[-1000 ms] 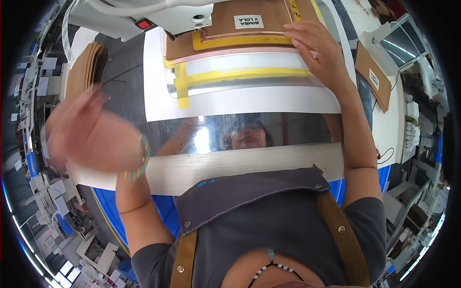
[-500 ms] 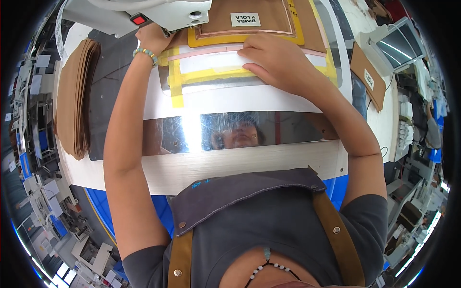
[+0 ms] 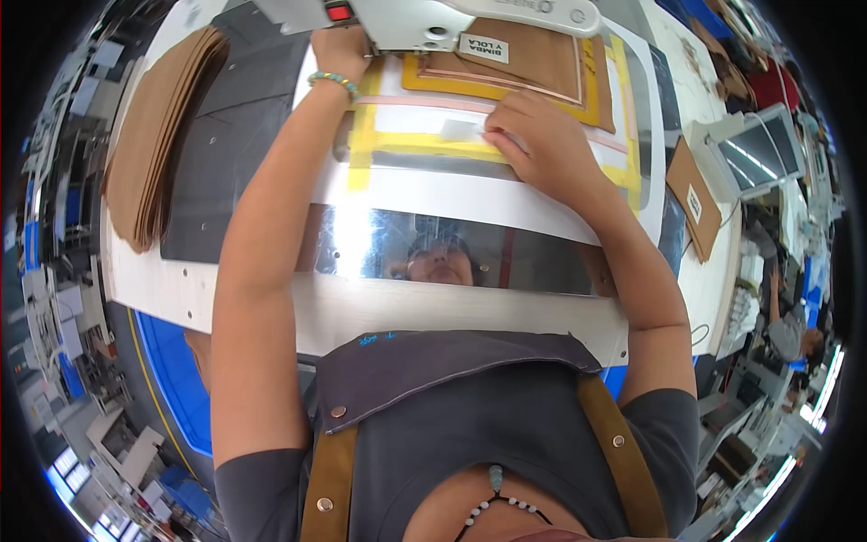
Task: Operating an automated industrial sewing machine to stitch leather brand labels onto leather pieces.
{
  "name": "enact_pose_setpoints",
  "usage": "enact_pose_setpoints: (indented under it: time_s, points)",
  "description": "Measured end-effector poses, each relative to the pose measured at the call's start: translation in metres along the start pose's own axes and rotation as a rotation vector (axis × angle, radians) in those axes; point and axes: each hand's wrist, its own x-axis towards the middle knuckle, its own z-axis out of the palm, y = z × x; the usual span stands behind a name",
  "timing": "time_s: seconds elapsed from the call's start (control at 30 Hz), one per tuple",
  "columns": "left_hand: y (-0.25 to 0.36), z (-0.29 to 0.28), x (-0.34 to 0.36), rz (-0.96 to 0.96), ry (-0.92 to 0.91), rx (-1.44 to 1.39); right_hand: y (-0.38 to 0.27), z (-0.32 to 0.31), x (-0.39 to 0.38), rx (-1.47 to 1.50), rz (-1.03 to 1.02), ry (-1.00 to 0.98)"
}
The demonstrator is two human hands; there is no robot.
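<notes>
Under the right hand (image 3: 546, 144), pressed flat with fingers spread, lies the yellow-taped template (image 3: 406, 144).

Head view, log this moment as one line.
left hand: on template by machine | right hand: flat on template | brown stack: left

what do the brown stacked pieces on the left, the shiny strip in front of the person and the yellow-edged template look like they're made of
The stacked pieces look like tan leather or stiff card: matte, thin, fanned sheets. The shiny strip looks like polished metal or mirror film, since it gives a clear reflection. The template seems to be white plastic or board, smooth, edged with matte yellow tape. The right hand presses on it.
</notes>
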Motion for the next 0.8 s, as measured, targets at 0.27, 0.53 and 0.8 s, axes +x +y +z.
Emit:
enact_pose_setpoints:
  time_s: [0.27, 0.53, 0.8]
  points:
    - [-0.160, -0.102, -0.139, -0.730, 0.165, -0.904, 0.007, -0.009, -0.006, 0.414, 0.173, 0.019]
    - [-0.259, -0.221, -0.469, -1.252, 0.630, -0.453, 0.031, -0.004, -0.010, 0.616, 0.318, -0.074]
    - [-0.198, -0.136, -0.740, -1.862, 0.524, -0.056, 0.032, 0.000, -0.012, 0.600, 0.357, -0.092]
